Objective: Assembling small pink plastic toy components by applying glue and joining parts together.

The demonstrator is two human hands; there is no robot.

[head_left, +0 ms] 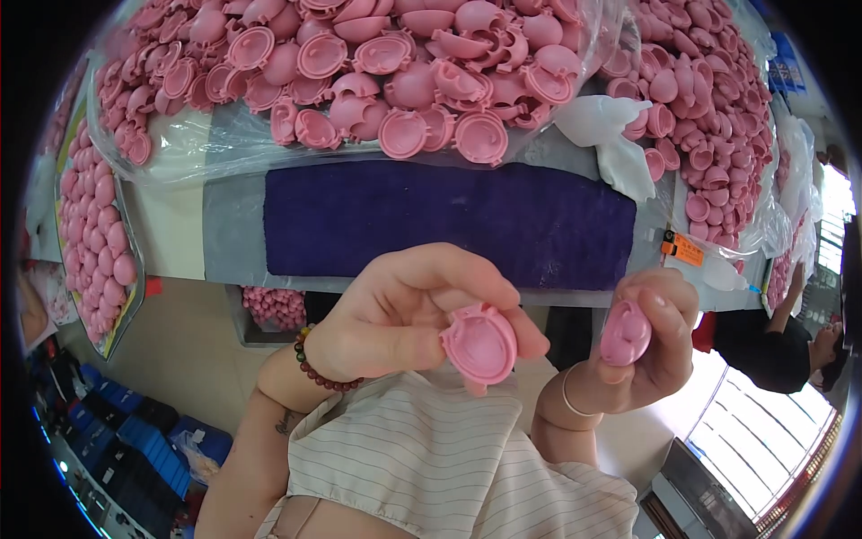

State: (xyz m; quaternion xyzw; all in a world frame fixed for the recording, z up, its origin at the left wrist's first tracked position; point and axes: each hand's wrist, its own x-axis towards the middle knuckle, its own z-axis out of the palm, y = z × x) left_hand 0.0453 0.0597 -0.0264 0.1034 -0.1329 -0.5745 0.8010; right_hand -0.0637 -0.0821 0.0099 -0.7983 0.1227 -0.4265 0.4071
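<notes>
The left hand [409, 310] is clamping a round pink half-shell [481, 346] between its thumb and fingers, and the right hand [664, 337] is pinching a pink piece [626, 332] the same way; the two hands are staying apart, with a gap opening between them. The half-shell is turning its hollow up toward the head camera, its oval outline leaning slightly from upper left to lower right, with a small tab pointing down at its lower edge. The pink piece is standing with its long axis nearly upright; its far side is hiding from view, so I cannot tell its full shape. Both are hanging in front of the bench's near edge, over the person's striped top [413, 440], the half-shell lying to the left of the piece

Just beyond, a dark purple mat [449, 216] is spreading along the grey bench [229, 225], giving a broad flat strip between the hands and a heap of pink shells [404, 130]. Clear plastic sheeting [238, 148] is edging that heap. A second heap [705, 135] is rising on the right, and a white cloth [627, 169] is draping just beyond the mat's right corner

Off to the left, a tray [139, 292] is carrying smooth pink domes, and a crate of pink pieces [274, 305] is sitting below the bench. Farther off, blue crates [153, 449] are lining the tan floor [189, 359], while a person in black [777, 359] is showing at the right, near a bright window [763, 440]
</notes>
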